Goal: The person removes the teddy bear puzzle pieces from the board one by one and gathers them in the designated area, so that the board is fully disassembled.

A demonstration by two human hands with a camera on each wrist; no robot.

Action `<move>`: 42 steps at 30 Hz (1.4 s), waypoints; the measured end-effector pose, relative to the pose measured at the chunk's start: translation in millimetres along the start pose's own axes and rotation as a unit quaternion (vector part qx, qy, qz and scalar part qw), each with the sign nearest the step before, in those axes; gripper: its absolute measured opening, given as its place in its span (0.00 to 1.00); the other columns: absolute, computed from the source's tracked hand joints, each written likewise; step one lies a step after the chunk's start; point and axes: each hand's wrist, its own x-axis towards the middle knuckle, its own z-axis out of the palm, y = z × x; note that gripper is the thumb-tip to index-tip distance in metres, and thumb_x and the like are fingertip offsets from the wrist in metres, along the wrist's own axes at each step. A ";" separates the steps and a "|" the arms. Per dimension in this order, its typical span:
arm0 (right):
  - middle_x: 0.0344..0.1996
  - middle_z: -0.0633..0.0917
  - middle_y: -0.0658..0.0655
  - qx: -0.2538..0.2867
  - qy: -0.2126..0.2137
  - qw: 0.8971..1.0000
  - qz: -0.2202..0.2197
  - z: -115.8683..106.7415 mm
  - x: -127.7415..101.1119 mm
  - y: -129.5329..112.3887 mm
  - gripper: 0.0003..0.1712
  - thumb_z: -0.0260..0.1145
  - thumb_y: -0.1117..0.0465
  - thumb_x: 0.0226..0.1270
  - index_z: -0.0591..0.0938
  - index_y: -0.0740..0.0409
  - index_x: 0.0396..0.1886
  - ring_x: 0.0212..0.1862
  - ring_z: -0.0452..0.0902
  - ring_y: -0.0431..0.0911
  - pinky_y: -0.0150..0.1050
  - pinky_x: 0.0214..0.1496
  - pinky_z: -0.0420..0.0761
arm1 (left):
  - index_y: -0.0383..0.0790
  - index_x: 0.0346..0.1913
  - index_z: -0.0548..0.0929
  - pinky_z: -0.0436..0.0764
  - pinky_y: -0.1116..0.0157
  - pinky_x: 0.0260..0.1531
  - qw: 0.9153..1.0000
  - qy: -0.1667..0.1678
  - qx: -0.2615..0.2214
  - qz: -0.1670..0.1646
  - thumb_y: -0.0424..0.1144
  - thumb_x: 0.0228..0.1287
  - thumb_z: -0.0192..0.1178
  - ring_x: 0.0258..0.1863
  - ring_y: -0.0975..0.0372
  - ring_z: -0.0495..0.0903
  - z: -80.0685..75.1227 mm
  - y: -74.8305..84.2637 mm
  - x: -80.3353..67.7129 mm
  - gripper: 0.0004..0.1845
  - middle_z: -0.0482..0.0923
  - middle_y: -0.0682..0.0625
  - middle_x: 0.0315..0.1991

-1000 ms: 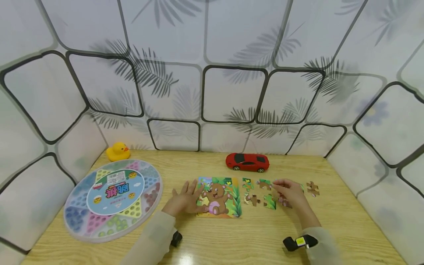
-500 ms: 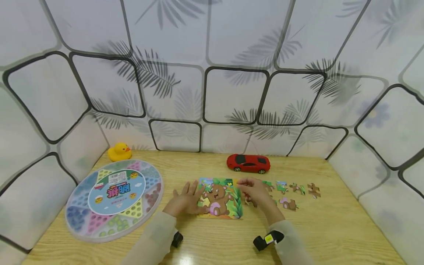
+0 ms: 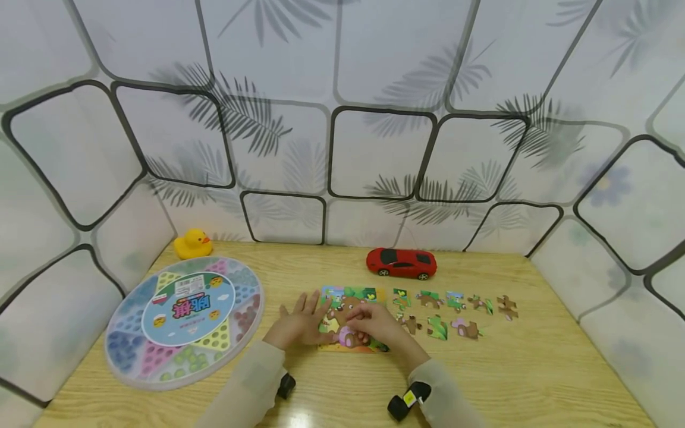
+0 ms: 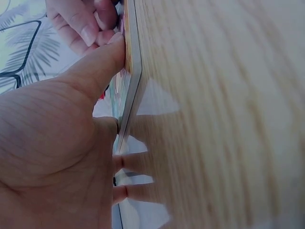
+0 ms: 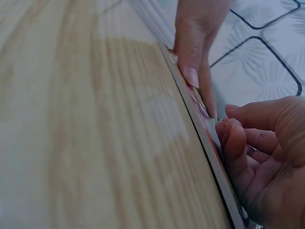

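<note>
The right hand [image 3: 374,324] has moved from the row of loose pieces [image 3: 437,327] on the right to the middle of the puzzle board [image 3: 350,295], where it now covers the bear picture. Its fingers are curled, with the tips pressed down on the board face; the right wrist view shows the fingertips [image 5: 228,138] bent against the board [image 5: 200,129]. Whether they pinch a piece cannot be told, since the hand hides what is under it.

The left hand [image 3: 301,324] has stayed put. It lies flat with fingers spread on the left edge of the board, and the left wrist view shows its thumb [image 4: 102,64] laid straight along the board edge [image 4: 132,71]. It holds nothing and steadies the board.

The board lies on the wooden table [image 3: 535,380], near the middle of the near edge. Loose pieces remain in two short rows just right of it, the red toy car [image 3: 401,263] sits beyond it, and the round game tray [image 3: 134,368] and yellow duck [image 3: 191,244] are well to the left.

Judgement: the move suggests a piece is being carried to the board and seated; several pieces are not yet placed.
</note>
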 end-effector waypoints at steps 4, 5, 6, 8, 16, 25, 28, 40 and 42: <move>0.22 0.81 0.59 -0.038 -0.013 0.999 -0.016 8.7 2.2 -2.9 0.11 0.61 0.70 0.64 0.81 0.74 0.44 0.18 0.72 0.39 0.29 0.19 0.73 | 0.48 0.76 0.49 0.42 0.31 0.59 1.000 0.004 0.001 0.001 0.66 0.60 0.53 0.73 0.43 0.37 0.8 0.0 0.4 0.47 0.37 0.42 0.76; 0.23 0.82 0.58 -0.046 -0.016 0.999 -0.020 10.1 3.5 -1.8 0.11 0.61 0.70 0.64 0.81 0.73 0.44 0.18 0.72 0.38 0.29 0.19 0.73 | 0.48 0.76 0.49 0.43 0.30 0.59 1.000 0.006 0.000 0.002 0.66 0.60 0.53 0.73 0.43 0.38 1.0 0.2 0.1 0.47 0.37 0.42 0.76; 0.23 0.82 0.58 -0.052 -0.019 0.998 -0.024 11.1 4.9 -0.3 0.11 0.62 0.69 0.64 0.82 0.71 0.44 0.18 0.72 0.38 0.29 0.19 0.73 | 0.48 0.76 0.49 0.43 0.30 0.59 1.000 0.006 0.000 0.002 0.66 0.60 0.53 0.73 0.43 0.38 1.2 0.2 0.1 0.47 0.37 0.42 0.76; 0.23 0.83 0.57 -0.060 -0.026 0.997 -0.028 12.4 7.0 2.1 0.11 0.63 0.68 0.65 0.82 0.69 0.45 0.18 0.73 0.37 0.28 0.19 0.73 | 0.47 0.76 0.49 0.43 0.30 0.58 1.000 0.007 0.000 0.003 0.66 0.60 0.54 0.73 0.42 0.38 1.5 0.1 0.1 0.48 0.37 0.41 0.76; 0.21 0.83 0.55 -0.057 -0.027 0.998 -0.019 12.1 8.3 3.4 0.09 0.65 0.66 0.63 0.84 0.67 0.40 0.19 0.75 0.37 0.30 0.19 0.74 | 0.48 0.76 0.48 0.42 0.30 0.59 1.000 -0.003 0.007 -0.002 0.67 0.60 0.53 0.73 0.44 0.36 1.6 -1.6 3.9 0.48 0.35 0.42 0.76; 0.18 0.82 0.54 -0.065 -0.016 0.998 -0.014 14.0 10.0 3.7 0.07 0.67 0.67 0.61 0.84 0.68 0.36 0.18 0.75 0.37 0.29 0.18 0.74 | 0.49 0.76 0.46 0.39 0.30 0.59 1.000 0.002 0.005 -0.004 0.69 0.58 0.52 0.73 0.45 0.33 7.2 -5.2 9.5 0.50 0.33 0.44 0.76; 0.18 0.82 0.53 -0.053 -0.020 0.998 -0.011 14.8 10.0 2.8 0.07 0.67 0.68 0.61 0.83 0.69 0.36 0.18 0.75 0.37 0.28 0.19 0.73 | 0.49 0.76 0.47 0.39 0.30 0.59 1.000 -0.005 -0.001 -0.005 0.68 0.59 0.52 0.73 0.44 0.34 4.2 -4.1 7.3 0.49 0.33 0.43 0.76; 0.20 0.80 0.50 -0.008 0.022 1.000 0.021 17.4 11.4 4.4 0.08 0.67 0.67 0.61 0.82 0.69 0.36 0.21 0.75 0.36 0.28 0.23 0.74 | 0.49 0.76 0.48 0.43 0.30 0.58 1.000 -0.012 0.004 -0.004 0.66 0.60 0.54 0.73 0.43 0.36 -3.1 0.6 0.1 0.48 0.36 0.42 0.76; 0.20 0.81 0.50 0.004 0.032 0.999 0.031 17.7 11.3 4.8 0.08 0.67 0.66 0.61 0.82 0.69 0.36 0.22 0.76 0.37 0.29 0.23 0.76 | 0.48 0.76 0.48 0.43 0.30 0.58 1.000 -0.011 0.007 -0.002 0.67 0.57 0.56 0.73 0.43 0.37 -3.0 0.9 0.2 0.50 0.36 0.41 0.76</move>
